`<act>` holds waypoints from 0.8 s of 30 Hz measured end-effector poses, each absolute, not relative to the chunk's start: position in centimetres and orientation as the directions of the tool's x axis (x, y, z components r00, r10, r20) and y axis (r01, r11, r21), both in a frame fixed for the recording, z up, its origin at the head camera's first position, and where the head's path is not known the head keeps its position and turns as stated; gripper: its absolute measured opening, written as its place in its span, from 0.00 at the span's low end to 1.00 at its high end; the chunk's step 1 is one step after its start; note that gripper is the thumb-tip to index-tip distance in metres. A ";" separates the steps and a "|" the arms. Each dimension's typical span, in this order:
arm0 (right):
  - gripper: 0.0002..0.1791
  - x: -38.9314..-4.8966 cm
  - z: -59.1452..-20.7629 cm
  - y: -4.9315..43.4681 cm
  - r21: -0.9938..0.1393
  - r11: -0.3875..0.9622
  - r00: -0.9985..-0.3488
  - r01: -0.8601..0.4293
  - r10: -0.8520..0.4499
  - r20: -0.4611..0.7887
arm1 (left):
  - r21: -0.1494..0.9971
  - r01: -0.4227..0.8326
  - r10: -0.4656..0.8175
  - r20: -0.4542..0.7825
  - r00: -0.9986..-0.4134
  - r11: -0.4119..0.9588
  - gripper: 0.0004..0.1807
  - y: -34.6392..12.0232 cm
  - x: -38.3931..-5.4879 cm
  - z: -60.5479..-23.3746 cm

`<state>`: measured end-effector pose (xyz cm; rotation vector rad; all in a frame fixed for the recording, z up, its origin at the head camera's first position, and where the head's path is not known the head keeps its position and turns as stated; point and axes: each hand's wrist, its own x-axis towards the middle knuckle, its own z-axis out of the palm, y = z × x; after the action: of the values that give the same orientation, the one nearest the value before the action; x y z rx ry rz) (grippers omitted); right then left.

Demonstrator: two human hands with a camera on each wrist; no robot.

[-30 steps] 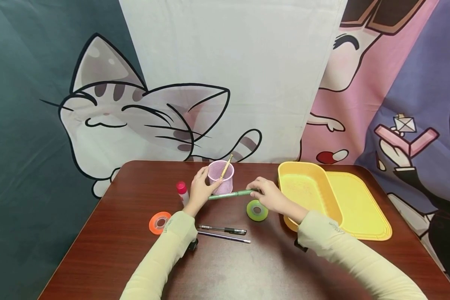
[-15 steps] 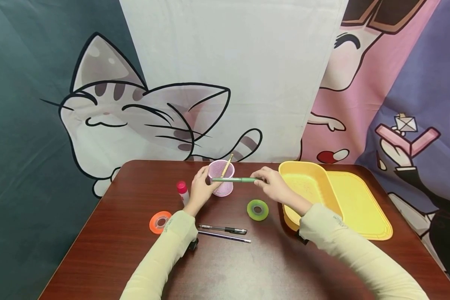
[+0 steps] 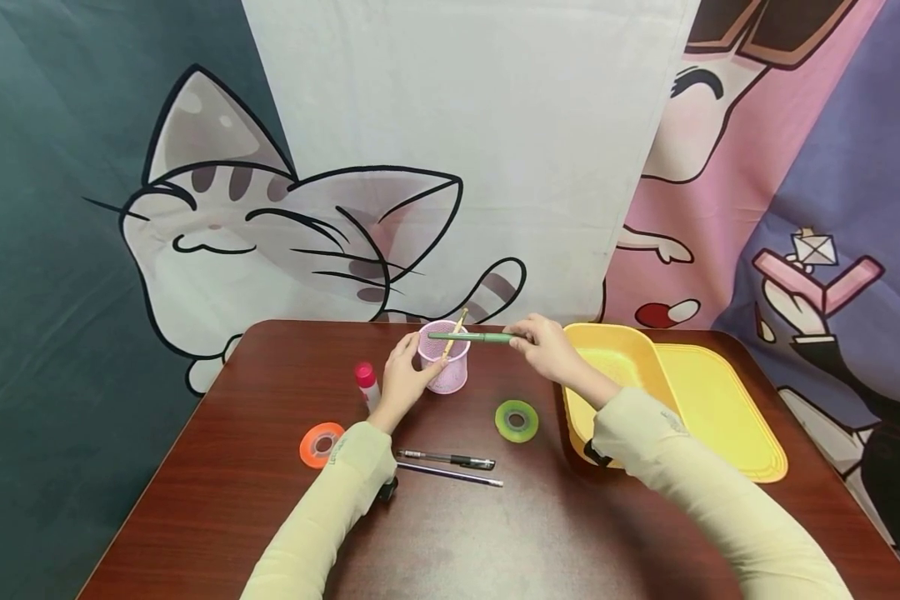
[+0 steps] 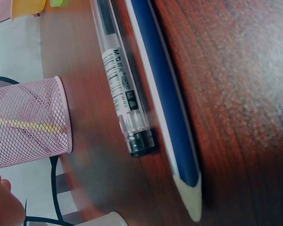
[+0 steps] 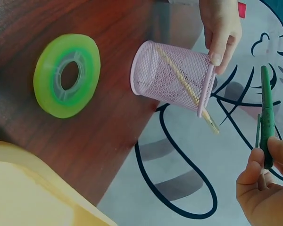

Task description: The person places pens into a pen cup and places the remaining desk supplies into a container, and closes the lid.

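My left hand (image 3: 402, 379) holds the pink mesh pen cup (image 3: 452, 377) at its left side, thumb near the rim. One yellow pencil (image 5: 185, 85) leans inside the cup, its end sticking out past the rim. My right hand (image 3: 546, 350) pinches a green pen (image 5: 267, 113) by its clip end, between thumb and fingers. In the head view the pen lies level across the cup's mouth, apparently above it. Only a little of the left hand (image 4: 4, 202) shows in the left wrist view.
A black gel pen (image 3: 447, 458) and a blue-and-white pencil (image 3: 450, 474) lie in front. Green tape (image 3: 501, 422), orange tape (image 3: 309, 444) and a glue stick (image 3: 368, 387) stand or lie around the cup. At right are a yellow bin (image 3: 579, 417) and its lid (image 3: 727, 408).
My right hand has raised the green pen from in front of the cup to the height of its rim. The left hand has stayed at the cup.
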<state>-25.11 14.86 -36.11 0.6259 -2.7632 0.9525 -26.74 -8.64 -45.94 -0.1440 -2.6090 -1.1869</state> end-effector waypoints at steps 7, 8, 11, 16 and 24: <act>0.11 -25.8 -35.8 14.6 -0.542 0.728 -0.908 -0.420 -0.337 0.251 | 0.726 0.192 -0.023 0.275 -0.961 0.661 0.40 -8.7 -26.8 -46.2; 0.11 -25.9 -35.8 14.5 -0.540 0.728 -0.907 -0.422 -0.336 0.255 | 0.725 0.197 -0.023 0.282 -0.959 0.660 0.41 -8.7 -26.8 -46.2; 0.10 -26.3 -35.7 14.3 -0.528 0.728 -0.899 -0.437 -0.335 0.282 | 0.717 0.208 -0.022 0.298 -0.954 0.665 0.41 -8.7 -26.9 -46.4; 0.09 -27.0 -35.4 13.8 -0.530 0.727 -0.899 -0.436 -0.322 0.298 | 0.708 0.207 -0.022 0.300 -0.954 0.675 0.41 -8.7 -26.9 -46.5; 0.08 -28.0 -34.5 12.9 -0.564 0.722 -0.915 -0.399 -0.278 0.292 | 0.711 0.214 -0.015 0.302 -0.953 0.669 0.40 -8.8 -27.0 -46.4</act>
<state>-28.04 12.92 -34.51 0.5444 -2.7396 0.9621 -26.99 -8.79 -46.45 -0.1591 -2.6035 -1.1620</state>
